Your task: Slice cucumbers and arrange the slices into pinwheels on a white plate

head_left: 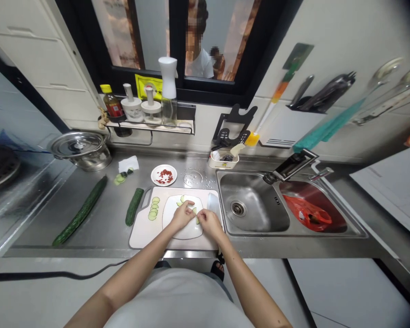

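Observation:
Both my hands are over a white plate (170,230) lying on a pale cutting board (141,237). My right hand (210,223) pinches a thin cucumber slice (198,220) above the plate's right side. Beside it, my left hand (182,216) has thumb and forefinger apart, close to another slice (194,210). A few cucumber pieces (182,198) rest near the plate's far edge. A row of overlapping cucumber slices (153,208) lies on the board's left part. What looks like a knife blade (212,202) is partly hidden behind my right hand.
Left of the board are a cut cucumber (134,207) and a long whole one (82,212). A dish of chopped red bits (164,175) stands behind the board. The sink (255,200) is on the right, a lidded pot (85,152) at the back left.

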`<state>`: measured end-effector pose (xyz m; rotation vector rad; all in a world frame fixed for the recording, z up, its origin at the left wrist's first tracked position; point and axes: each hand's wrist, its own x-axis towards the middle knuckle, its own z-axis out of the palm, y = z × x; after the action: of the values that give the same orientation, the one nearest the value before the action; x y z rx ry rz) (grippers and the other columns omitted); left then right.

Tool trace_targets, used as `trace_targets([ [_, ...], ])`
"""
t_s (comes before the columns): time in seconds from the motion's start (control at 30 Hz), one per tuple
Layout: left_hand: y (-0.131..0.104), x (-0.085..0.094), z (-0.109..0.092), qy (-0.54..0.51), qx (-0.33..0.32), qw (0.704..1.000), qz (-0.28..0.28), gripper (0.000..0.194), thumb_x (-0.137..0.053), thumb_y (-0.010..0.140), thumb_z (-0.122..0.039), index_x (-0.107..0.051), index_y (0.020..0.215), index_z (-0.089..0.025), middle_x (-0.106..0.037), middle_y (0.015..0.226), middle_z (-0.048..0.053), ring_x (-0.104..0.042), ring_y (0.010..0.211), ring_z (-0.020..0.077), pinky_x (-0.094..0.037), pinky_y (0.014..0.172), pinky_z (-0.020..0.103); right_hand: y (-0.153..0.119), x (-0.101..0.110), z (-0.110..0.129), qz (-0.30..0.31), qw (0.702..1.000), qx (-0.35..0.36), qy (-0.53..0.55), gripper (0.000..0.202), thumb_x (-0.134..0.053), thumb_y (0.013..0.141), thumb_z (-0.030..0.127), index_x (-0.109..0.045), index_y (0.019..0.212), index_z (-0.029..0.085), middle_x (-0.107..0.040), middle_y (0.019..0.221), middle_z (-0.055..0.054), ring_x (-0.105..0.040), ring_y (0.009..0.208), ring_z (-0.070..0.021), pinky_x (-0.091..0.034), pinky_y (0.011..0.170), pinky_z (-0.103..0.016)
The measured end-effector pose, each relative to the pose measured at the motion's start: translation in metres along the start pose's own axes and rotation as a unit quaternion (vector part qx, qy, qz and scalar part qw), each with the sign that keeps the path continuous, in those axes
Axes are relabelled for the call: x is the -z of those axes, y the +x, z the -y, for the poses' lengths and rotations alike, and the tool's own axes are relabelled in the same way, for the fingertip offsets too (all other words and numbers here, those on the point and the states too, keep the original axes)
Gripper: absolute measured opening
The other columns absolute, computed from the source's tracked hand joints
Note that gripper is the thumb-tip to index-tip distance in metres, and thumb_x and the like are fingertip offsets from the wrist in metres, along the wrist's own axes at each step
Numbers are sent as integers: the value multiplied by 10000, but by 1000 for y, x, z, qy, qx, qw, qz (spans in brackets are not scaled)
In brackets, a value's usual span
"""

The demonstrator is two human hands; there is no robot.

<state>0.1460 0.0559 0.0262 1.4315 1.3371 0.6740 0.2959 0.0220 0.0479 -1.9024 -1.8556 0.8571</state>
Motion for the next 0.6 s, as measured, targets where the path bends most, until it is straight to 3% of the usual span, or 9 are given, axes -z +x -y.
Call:
trace_targets([
  [0.3,4,-3,-5,276,-42,960,37,314,-549,827,-199,-587,1137,-225,-675,883,11,-623,850,166,-426,742,249,0,-13,-3,-18,979,18,-203,200,-469,919,232,-661,902,180,-678,906,-61,-564,864,-165,-314,729,-247],
  [0.6,-4,1,-5,345,-76,935,36,280,-494,891,-257,-608,1144,-215,-661,1021,50,-597,987,192,-431,855,284,-21,-24,-3,-35,958,59,-277,260,-411,957,246,-658,1032,220,-651,883,-68,-537,870,-187,-288,739,-290],
])
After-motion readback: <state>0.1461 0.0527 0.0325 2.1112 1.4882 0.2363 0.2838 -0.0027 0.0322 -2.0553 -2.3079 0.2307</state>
